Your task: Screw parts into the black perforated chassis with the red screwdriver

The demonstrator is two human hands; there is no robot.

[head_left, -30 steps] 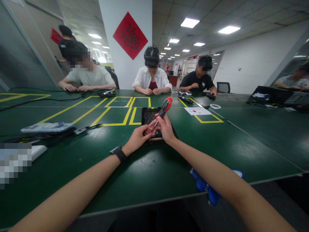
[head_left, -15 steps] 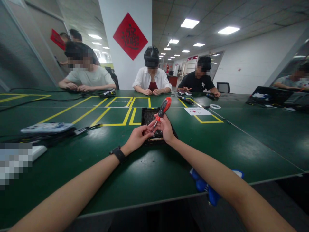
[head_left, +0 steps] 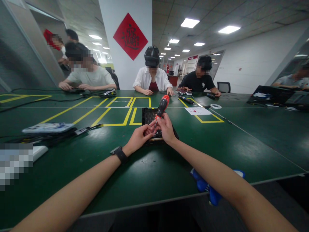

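My right hand (head_left: 165, 129) grips a screwdriver with a red and black handle (head_left: 162, 105), its shaft pointing down toward a black rectangular device (head_left: 147, 116) lying on the green table (head_left: 149, 170). My left hand (head_left: 138, 137), with a black watch on its wrist, is pinched at the screwdriver's tip over the near edge of the device. What the left fingers hold is too small to make out.
Yellow tape lines (head_left: 125, 117) mark the table behind the device. A flat package and cables (head_left: 48, 128) lie at left, a white paper (head_left: 197, 111) at right. A blue and white object (head_left: 210, 190) sits at the near table edge. Several people sit across the table.
The screwdriver handle has tipped a little more upright and leftward. My hands stay over the device. A person opposite has moved a hand outward.
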